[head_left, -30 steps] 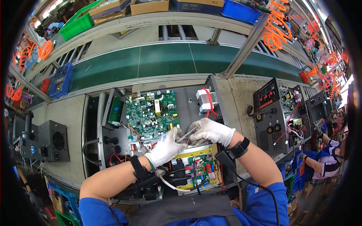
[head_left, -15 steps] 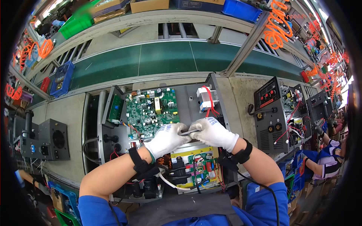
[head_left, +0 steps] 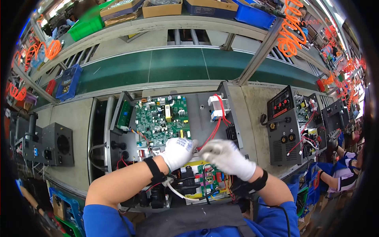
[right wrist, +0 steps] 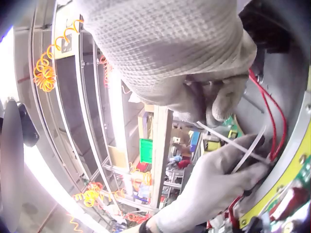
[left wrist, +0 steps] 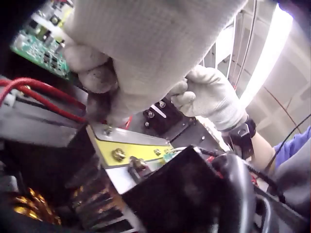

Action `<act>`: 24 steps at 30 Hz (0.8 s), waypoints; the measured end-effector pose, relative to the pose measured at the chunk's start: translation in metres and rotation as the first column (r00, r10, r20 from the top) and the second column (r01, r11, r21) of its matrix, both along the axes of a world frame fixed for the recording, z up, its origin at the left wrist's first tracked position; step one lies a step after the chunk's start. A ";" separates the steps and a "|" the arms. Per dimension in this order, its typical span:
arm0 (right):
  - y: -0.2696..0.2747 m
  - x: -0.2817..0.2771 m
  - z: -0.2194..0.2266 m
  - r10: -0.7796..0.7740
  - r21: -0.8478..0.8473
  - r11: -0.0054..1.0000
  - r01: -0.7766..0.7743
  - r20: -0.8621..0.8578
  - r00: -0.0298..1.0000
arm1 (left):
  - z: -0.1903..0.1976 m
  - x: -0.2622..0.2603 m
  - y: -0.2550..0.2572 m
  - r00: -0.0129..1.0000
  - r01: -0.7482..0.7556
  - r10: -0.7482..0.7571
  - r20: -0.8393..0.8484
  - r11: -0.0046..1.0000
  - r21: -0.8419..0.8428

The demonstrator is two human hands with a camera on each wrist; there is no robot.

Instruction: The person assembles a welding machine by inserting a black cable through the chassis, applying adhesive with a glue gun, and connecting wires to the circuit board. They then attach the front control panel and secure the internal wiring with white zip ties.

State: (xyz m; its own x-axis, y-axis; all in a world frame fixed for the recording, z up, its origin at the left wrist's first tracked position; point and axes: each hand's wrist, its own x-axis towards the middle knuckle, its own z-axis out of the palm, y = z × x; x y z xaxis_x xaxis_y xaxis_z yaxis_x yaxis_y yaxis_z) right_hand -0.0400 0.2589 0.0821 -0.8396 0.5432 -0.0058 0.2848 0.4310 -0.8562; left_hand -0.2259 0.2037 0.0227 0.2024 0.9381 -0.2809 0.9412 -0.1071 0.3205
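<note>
My gloved left hand (head_left: 179,152) pinches red wires (right wrist: 273,111) together with a thin white cable tie (right wrist: 228,138), just above the yellow-edged plate (left wrist: 141,148) of the open machine. The wires run down to it from a white transformer block (head_left: 216,106). In the right wrist view the tie's two lengths cross near the left thumb and index finger. My gloved right hand (head_left: 229,158), blurred in the head view, has curled fingers, and one length of the tie reaches up to its fingertips. The left hand covers part of the wires.
Inside the same casing are a green circuit board (head_left: 162,120) and a lower board with black cables (head_left: 185,183). Another machine (head_left: 284,126) stands at right, a dark casing (head_left: 57,144) at left. A green conveyor (head_left: 177,65) and a shelf of bins lie beyond.
Earlier both hands held the strip stretched between them, with the red wires hanging near the transformer. Now the wires reach down to the left hand, and the right hand has moved lower and rightward.
</note>
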 end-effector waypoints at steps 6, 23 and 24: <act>0.016 0.017 0.059 -0.384 -0.494 0.808 0.320 -0.030 0.923 | 0.066 -0.047 0.009 0.784 -0.228 0.148 0.603 0.972 0.059; -0.037 -0.024 0.080 0.042 0.277 0.946 -0.166 0.404 0.914 | 0.136 -0.032 -0.103 0.973 -0.203 0.134 0.187 0.879 0.431; -0.034 -0.027 0.081 0.051 0.335 0.927 -0.166 0.327 0.944 | 0.134 -0.033 -0.103 0.976 -0.181 0.149 0.159 0.962 0.207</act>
State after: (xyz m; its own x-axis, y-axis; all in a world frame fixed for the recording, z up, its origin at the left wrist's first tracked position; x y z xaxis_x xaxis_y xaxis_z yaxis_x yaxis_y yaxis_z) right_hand -0.0667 0.2249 0.1633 -0.8811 0.4629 -0.0972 0.4417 0.7319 -0.5189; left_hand -0.2593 0.1006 0.1570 0.0624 0.9970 -0.0447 0.8986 -0.0366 0.4373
